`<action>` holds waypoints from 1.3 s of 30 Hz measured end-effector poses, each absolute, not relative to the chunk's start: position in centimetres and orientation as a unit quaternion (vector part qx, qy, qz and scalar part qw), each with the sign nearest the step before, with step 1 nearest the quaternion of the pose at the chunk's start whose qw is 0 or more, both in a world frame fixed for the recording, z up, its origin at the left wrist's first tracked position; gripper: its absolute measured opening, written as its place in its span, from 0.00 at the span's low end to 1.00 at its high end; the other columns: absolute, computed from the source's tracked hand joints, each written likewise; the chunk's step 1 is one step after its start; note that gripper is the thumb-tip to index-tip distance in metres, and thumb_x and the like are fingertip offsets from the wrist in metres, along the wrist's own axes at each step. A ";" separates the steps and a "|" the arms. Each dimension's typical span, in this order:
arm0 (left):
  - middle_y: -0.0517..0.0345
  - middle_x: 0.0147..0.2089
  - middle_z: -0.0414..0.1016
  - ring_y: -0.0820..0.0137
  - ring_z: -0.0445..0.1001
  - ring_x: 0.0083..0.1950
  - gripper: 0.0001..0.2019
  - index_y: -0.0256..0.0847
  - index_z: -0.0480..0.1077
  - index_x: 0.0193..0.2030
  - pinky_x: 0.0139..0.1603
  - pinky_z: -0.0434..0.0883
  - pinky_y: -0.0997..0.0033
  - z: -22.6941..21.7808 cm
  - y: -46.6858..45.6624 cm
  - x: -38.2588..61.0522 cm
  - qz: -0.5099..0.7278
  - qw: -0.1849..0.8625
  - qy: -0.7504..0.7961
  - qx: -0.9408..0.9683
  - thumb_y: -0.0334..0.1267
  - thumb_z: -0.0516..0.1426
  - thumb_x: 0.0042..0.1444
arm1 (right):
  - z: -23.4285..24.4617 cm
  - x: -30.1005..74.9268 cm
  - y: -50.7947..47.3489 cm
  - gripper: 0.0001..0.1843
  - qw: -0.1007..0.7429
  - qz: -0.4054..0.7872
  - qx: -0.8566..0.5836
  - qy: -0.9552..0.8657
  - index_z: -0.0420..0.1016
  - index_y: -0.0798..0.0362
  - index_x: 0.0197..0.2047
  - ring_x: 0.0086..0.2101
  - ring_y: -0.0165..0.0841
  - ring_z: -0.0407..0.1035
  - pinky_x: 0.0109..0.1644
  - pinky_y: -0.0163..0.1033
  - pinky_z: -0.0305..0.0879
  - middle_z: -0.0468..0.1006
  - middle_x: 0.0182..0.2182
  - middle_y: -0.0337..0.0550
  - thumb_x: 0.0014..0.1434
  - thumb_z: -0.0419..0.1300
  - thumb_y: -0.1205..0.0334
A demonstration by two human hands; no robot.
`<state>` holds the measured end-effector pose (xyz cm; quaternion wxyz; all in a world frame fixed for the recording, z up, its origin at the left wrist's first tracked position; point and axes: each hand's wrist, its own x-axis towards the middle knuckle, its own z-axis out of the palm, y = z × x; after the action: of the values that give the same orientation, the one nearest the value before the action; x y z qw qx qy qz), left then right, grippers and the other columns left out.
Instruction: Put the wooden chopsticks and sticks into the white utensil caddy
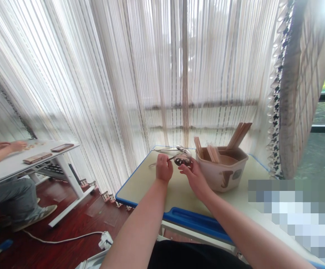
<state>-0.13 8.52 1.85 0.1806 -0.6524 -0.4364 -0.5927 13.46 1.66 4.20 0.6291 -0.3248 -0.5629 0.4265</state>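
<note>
My left hand (164,169) is closed around the handle of a shiny metal slotted spoon (180,161), whose dark holes show in its bowl. My right hand (194,176) grips the rim of that bowl, thumb toward me. Behind them, more metal utensils with long thin handles (166,150) lie on the cream, blue-edged table (142,183); their exact kind is partly hidden. Just right of my right hand stands a whitish plastic bin (207,173) with a brown letter on its side. Bundles of wooden chopsticks (239,135) stick up from it.
A sheer striped curtain (140,74) hangs right behind the table. At left, another person's hands (18,145) are over a white table (5,160) with brown trays (37,157). A white power strip (105,240) and cord lie on the dark red floor.
</note>
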 end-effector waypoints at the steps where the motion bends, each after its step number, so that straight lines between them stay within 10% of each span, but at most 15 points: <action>1: 0.55 0.32 0.60 0.68 0.62 0.35 0.07 0.41 0.56 0.28 0.37 0.66 0.67 1.8 8.5 -0.1 -0.587 0.182 -0.437 -0.657 0.24 0.48 0.50 | 4.2 13.5 1.7 0.31 0.635 0.414 -0.333 -0.561 0.58 0.50 0.57 0.42 0.37 0.71 0.47 0.46 0.67 0.71 0.48 0.49 0.52 0.59 0.50; 7: 0.54 0.34 0.62 0.68 0.64 0.35 0.07 0.41 0.57 0.27 0.37 0.67 0.66 1.8 8.3 -0.1 -0.580 0.183 -0.441 -0.660 0.25 0.48 0.50 | 3.5 13.3 2.0 0.42 0.608 0.319 -0.383 -0.618 0.53 0.54 0.62 0.44 0.41 0.70 0.50 0.47 0.67 0.70 0.50 0.55 0.48 0.63 0.49; 21: 0.58 0.29 0.63 0.70 0.64 0.34 0.08 0.42 0.56 0.26 0.35 0.65 0.70 8.4 1.3 1.3 -0.607 0.147 -0.370 -0.688 0.25 0.50 0.48 | 11.8 18.0 -3.9 0.32 0.511 -0.143 -0.347 -0.773 0.66 0.53 0.53 0.39 0.40 0.73 0.44 0.43 0.70 0.77 0.42 0.49 0.46 0.62 0.49; 39: 0.55 0.37 0.70 0.72 0.70 0.39 0.03 0.39 0.65 0.38 0.43 0.68 0.72 16.8 -5.6 16.0 -0.593 0.026 -0.205 -0.778 0.31 0.52 0.57 | 22.7 31.4 -17.2 0.30 0.546 -0.222 -0.430 -0.684 0.69 0.54 0.49 0.38 0.35 0.71 0.46 0.42 0.69 0.76 0.39 0.44 0.44 0.65 0.49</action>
<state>16.02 -5.60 16.77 0.0259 -0.7785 -0.2051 -0.5927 31.37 -17.16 22.68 0.5464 -0.4299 -0.6837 -0.2216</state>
